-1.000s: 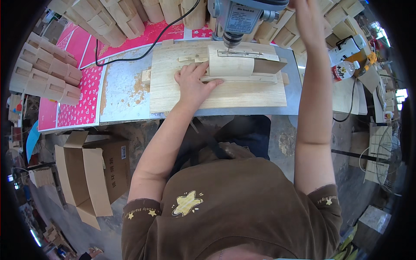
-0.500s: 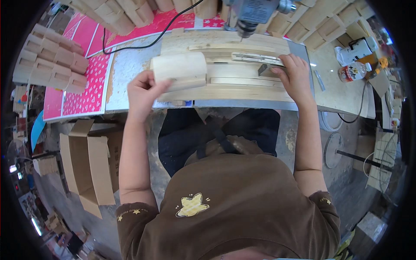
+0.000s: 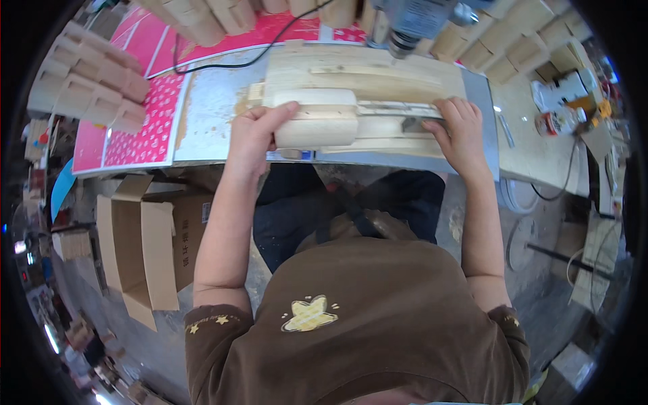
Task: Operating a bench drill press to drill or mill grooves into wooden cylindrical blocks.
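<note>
My left hand (image 3: 262, 131) grips the left end of a pale rounded wooden piece (image 3: 320, 128), thumb on top and fingers curled round its end. The piece lies over the wooden jig board (image 3: 378, 67), its right end meeting a narrow metal-topped strip (image 3: 398, 108). At the strip's right end my right hand (image 3: 460, 131) is closed on it, fingers over the far side and thumb on the near side by a small dark metal block (image 3: 412, 124). Beyond the board hangs a drill head (image 3: 403, 44), its bit pointing down at the wood.
Stacked wooden pieces (image 3: 94, 81) stand at the left on a pink patterned sheet (image 3: 145, 138), with more along the back. A black cable (image 3: 233, 65) crosses the table. To the right are a bottle (image 3: 560, 121) and a cutter (image 3: 506, 131). An open cardboard box (image 3: 158, 250) sits below left.
My left hand has moved right and slightly down with the wooden piece, bringing it against the strip. My right hand keeps its grip. The whole view has shifted a little.
</note>
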A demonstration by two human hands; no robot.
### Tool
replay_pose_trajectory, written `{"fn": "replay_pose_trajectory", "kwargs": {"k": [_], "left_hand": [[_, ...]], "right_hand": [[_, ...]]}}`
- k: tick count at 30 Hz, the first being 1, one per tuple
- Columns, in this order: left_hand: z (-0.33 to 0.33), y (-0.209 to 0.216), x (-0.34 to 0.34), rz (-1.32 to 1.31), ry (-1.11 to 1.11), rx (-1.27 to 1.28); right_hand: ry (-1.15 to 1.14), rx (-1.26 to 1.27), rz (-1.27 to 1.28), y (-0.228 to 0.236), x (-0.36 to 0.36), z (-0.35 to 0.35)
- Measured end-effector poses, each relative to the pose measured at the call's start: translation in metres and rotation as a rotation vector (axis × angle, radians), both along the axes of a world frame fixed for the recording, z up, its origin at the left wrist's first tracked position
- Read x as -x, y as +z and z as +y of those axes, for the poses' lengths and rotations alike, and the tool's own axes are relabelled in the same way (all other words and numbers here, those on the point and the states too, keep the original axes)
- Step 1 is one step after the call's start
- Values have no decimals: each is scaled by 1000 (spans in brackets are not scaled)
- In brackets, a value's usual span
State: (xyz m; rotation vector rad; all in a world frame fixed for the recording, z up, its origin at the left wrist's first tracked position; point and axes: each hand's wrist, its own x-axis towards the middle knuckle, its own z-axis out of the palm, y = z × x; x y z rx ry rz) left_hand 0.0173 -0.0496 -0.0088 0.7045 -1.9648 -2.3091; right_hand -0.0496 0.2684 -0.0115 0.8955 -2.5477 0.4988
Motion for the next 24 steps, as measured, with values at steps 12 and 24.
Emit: {"fn": "replay_pose_trajectory", "kwargs": {"k": [12,24], "left_hand": [[-120,98,-37,498,123,1371],[-271,66,46,99,238,1612]], "right_hand": [[-36,-35,-2,-1,-16,5],[-54,-63,-24,3,-18,-4]]}}
